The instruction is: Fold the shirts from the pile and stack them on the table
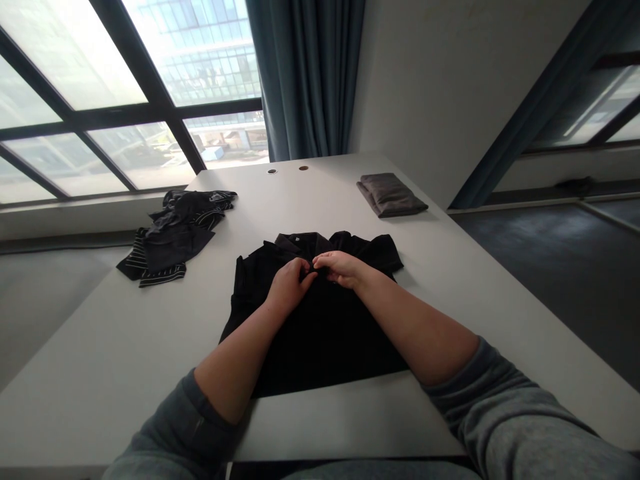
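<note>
A black short-sleeved shirt [320,340] with a collar lies spread on the white table in front of me, its collar end pointing away. Just below the collar, my left hand [291,283] pinches the front of the shirt. My right hand [341,268] grips the cloth right beside it, thumb and fingers pressed together. The fingertips of both hands almost meet. Whatever small part of the shirt front sits between them, a button perhaps, is too dark to make out.
A crumpled heap of dark clothes with white stripes [175,233] lies on the table [280,213] at the left. At the back right is a folded dark grey garment [391,195]. Two round cable holes mark the table's far end, near a blue curtain [307,80].
</note>
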`<state>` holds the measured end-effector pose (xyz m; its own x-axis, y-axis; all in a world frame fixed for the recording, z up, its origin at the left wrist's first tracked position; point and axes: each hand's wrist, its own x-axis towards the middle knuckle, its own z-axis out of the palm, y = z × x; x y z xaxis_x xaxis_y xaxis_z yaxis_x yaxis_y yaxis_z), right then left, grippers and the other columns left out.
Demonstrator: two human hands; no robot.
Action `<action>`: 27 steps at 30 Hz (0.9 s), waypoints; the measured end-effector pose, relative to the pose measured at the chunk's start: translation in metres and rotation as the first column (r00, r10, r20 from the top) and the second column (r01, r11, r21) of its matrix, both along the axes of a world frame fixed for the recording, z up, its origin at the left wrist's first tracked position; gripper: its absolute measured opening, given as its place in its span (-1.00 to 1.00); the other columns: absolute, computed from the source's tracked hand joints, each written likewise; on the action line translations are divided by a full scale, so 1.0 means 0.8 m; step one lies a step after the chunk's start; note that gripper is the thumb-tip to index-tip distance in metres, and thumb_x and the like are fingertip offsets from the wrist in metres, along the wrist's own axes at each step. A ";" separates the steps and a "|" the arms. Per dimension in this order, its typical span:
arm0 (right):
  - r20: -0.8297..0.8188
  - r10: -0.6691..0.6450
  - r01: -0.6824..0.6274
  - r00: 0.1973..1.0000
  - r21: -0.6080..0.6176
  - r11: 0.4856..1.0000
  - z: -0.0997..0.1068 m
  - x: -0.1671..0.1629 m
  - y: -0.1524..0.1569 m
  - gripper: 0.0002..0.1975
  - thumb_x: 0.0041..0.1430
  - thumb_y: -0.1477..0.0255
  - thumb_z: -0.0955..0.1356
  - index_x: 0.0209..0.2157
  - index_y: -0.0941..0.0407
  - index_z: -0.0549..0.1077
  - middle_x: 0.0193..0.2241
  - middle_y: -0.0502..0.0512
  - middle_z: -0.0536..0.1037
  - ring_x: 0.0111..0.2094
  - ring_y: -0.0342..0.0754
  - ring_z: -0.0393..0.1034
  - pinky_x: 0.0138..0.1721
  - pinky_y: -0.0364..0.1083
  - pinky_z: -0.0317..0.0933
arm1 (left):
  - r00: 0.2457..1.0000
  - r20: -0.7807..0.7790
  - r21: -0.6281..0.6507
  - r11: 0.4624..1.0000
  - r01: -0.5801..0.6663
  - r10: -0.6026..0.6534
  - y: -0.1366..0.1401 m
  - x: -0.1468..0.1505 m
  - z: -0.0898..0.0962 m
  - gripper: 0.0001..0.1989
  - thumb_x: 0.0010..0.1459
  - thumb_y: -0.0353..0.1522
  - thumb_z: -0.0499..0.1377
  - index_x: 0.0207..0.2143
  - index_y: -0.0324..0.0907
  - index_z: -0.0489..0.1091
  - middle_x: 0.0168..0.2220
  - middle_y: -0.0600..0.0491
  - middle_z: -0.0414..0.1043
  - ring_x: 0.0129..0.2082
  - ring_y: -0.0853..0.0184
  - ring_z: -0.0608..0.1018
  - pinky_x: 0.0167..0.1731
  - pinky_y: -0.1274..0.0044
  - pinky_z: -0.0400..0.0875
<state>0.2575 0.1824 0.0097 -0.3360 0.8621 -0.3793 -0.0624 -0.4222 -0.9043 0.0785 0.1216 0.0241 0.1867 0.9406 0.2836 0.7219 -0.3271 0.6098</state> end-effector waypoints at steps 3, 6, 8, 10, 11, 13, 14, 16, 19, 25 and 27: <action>-0.113 0.041 -0.049 0.993 -0.074 0.996 0.004 0.008 0.002 -0.80 -0.12 0.60 0.49 -0.37 0.12 0.56 -0.43 0.02 0.60 -0.41 -0.13 0.46 -0.45 -0.22 0.31 | 0.997 0.009 0.022 0.997 0.071 -0.071 0.002 -0.007 0.001 -0.86 0.24 -0.37 0.29 -0.16 -0.10 0.42 -0.22 0.05 0.52 -0.23 0.25 0.55 -0.19 0.46 0.40; -0.167 0.089 -0.108 0.982 -0.104 0.989 0.010 0.015 0.003 -0.77 -0.12 0.63 0.51 -0.35 0.14 0.56 -0.44 0.02 0.59 -0.42 -0.13 0.48 -0.43 -0.21 0.37 | 0.985 -0.063 0.079 0.983 0.166 -0.162 0.003 -0.012 0.000 -0.88 0.32 -0.35 0.22 -0.09 -0.07 0.48 -0.14 0.01 0.51 -0.13 0.22 0.55 -0.07 0.43 0.39; -0.181 0.112 -0.131 0.977 -0.101 0.986 0.013 0.019 0.004 -0.76 -0.10 0.65 0.51 -0.33 0.15 0.56 -0.44 0.01 0.59 -0.43 -0.14 0.48 -0.42 -0.21 0.39 | 0.973 -0.139 0.108 0.974 0.200 -0.185 0.004 -0.014 0.000 -0.86 0.36 -0.33 0.18 -0.09 -0.05 0.51 -0.11 0.00 0.51 -0.08 0.20 0.55 0.01 0.39 0.35; -0.182 0.128 -0.147 0.975 -0.095 0.985 0.014 0.021 0.005 -0.75 -0.09 0.66 0.52 -0.31 0.16 0.56 -0.43 0.02 0.59 -0.43 -0.15 0.49 -0.41 -0.21 0.40 | 0.965 -0.195 0.116 0.973 0.200 -0.175 0.005 -0.015 -0.001 -0.83 0.38 -0.32 0.17 -0.05 -0.02 0.52 -0.08 0.00 0.51 -0.05 0.19 0.54 0.06 0.36 0.32; -0.179 0.132 -0.151 0.975 -0.092 0.984 0.013 0.022 0.005 -0.74 -0.08 0.66 0.52 -0.30 0.16 0.56 -0.42 0.02 0.59 -0.42 -0.14 0.50 -0.40 -0.21 0.41 | 0.962 -0.216 0.113 0.974 0.196 -0.168 0.005 -0.016 -0.001 -0.81 0.38 -0.32 0.17 -0.02 -0.01 0.52 -0.06 0.00 0.51 -0.04 0.19 0.54 0.08 0.35 0.31; -0.174 0.133 -0.148 0.976 -0.082 0.986 0.011 0.023 0.006 -0.72 -0.08 0.66 0.54 -0.29 0.15 0.54 -0.40 0.02 0.60 -0.40 -0.13 0.51 -0.38 -0.20 0.42 | 0.953 -0.255 0.101 0.976 0.193 -0.162 0.007 -0.016 -0.002 -0.79 0.38 -0.32 0.16 0.01 0.00 0.52 -0.04 0.00 0.50 -0.04 0.20 0.54 0.10 0.34 0.30; -0.170 0.130 -0.144 0.977 -0.076 0.987 0.010 0.022 0.006 -0.70 -0.08 0.65 0.54 -0.28 0.15 0.54 -0.39 0.03 0.60 -0.39 -0.13 0.52 -0.38 -0.19 0.43 | 0.949 -0.270 0.096 0.977 0.193 -0.161 0.007 -0.016 -0.003 -0.79 0.39 -0.32 0.16 0.01 0.01 0.52 -0.04 0.00 0.50 -0.04 0.20 0.54 0.10 0.34 0.30; -0.151 0.122 -0.133 0.981 -0.061 0.989 0.007 0.020 0.007 -0.68 -0.09 0.64 0.56 -0.27 0.13 0.53 -0.37 0.03 0.60 -0.37 -0.11 0.53 -0.36 -0.18 0.44 | 0.946 -0.282 0.085 0.978 0.192 -0.161 0.009 -0.017 -0.005 -0.81 0.39 -0.32 0.16 -0.02 0.00 0.52 -0.04 0.00 0.50 -0.05 0.21 0.54 0.11 0.34 0.29; -0.083 0.152 -0.150 0.985 0.024 0.988 0.005 0.019 0.007 -0.70 -0.08 0.59 0.56 -0.26 0.12 0.54 -0.35 0.04 0.61 -0.33 -0.09 0.53 -0.31 -0.15 0.46 | 0.955 -0.233 0.057 0.978 0.200 -0.182 0.012 -0.018 -0.010 -0.85 0.37 -0.36 0.16 -0.09 -0.03 0.51 -0.07 0.01 0.50 -0.08 0.21 0.54 0.08 0.33 0.32; 0.427 0.261 -0.440 0.866 0.402 0.802 0.021 0.035 0.006 -0.83 0.04 0.41 0.53 -0.27 0.12 0.61 -0.43 -0.01 0.61 -0.41 -0.11 0.44 -0.39 -0.17 0.29 | 0.941 -0.034 -0.025 0.942 0.336 -0.336 0.016 -0.026 -0.014 -0.93 0.30 -0.38 0.18 -0.19 -0.08 0.45 -0.16 0.02 0.51 -0.19 0.24 0.54 -0.14 0.44 0.40; 0.553 0.260 -0.555 0.792 0.472 0.685 0.027 0.042 0.006 -0.86 0.08 0.40 0.51 -0.28 0.10 0.65 -0.41 0.00 0.62 -0.38 -0.08 0.46 -0.34 -0.16 0.28 | 0.947 0.009 -0.072 0.944 0.321 -0.322 0.017 -0.028 -0.014 -0.93 0.27 -0.37 0.21 -0.18 -0.08 0.43 -0.20 0.05 0.52 -0.24 0.26 0.54 -0.19 0.46 0.40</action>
